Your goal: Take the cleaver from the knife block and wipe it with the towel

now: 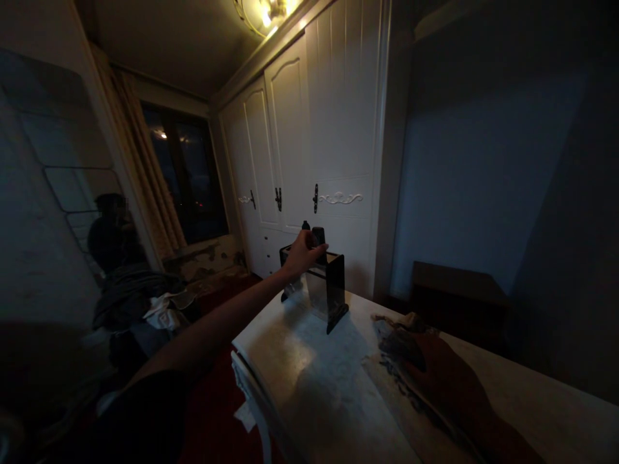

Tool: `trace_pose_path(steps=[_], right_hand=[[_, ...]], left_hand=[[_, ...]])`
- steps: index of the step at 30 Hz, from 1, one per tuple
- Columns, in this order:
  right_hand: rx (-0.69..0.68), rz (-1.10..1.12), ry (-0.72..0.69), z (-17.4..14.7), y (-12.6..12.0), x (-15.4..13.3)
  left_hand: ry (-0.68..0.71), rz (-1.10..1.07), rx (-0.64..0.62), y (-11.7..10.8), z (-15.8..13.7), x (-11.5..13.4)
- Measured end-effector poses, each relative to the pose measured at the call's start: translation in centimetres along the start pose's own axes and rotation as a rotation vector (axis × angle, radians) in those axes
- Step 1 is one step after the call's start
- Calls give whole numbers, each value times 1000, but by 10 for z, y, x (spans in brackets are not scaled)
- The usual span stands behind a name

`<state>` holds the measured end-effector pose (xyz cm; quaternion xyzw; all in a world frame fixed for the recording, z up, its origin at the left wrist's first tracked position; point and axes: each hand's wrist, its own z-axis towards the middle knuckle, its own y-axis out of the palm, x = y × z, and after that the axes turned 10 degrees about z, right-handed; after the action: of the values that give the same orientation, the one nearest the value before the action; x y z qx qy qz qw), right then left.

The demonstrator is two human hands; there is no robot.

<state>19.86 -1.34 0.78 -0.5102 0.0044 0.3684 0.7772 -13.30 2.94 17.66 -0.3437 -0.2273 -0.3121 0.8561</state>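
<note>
My left hand (304,252) reaches far out to a black open-frame rack (336,290) standing at the far end of a white table (314,374). Its fingers close around a small dark bottle (318,234) sticking up out of the rack. A second dark bottle top (305,225) shows just behind the hand. My right hand (435,377) lies palm down on the table nearer to me, its fingers spread over a dark crumpled cloth (394,325). The dim light hides any finer detail.
White wardrobe doors (309,148) with dark handles stand behind the table. A dark low cabinet (454,290) sits at the right wall. At the left are a curtained window (186,174), piled clothes (140,299) and a person's dim shape (111,232).
</note>
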Motion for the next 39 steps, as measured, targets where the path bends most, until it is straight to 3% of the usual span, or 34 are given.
trace_pose_path(steps=[9, 15, 21, 28, 34, 39], right_hand=[[-2, -1, -9, -1, -1, -1], [-11, -7, -41, -1, 0, 1], [23, -41, -84, -1, 3, 5], [-32, -38, -45, 1, 1, 3], [-32, -50, -45, 1, 1, 4], [-30, -64, -24, 0, 0, 2]], left_hand=[[8, -47, -5, 2, -1, 9], [80, -18, 46, -9, 6, 20], [103, -142, 113, -23, 33, 45], [149, -222, 313, -39, 71, 75], [215, -312, 433, -66, 109, 93], [364, -467, 402, -78, 104, 113]])
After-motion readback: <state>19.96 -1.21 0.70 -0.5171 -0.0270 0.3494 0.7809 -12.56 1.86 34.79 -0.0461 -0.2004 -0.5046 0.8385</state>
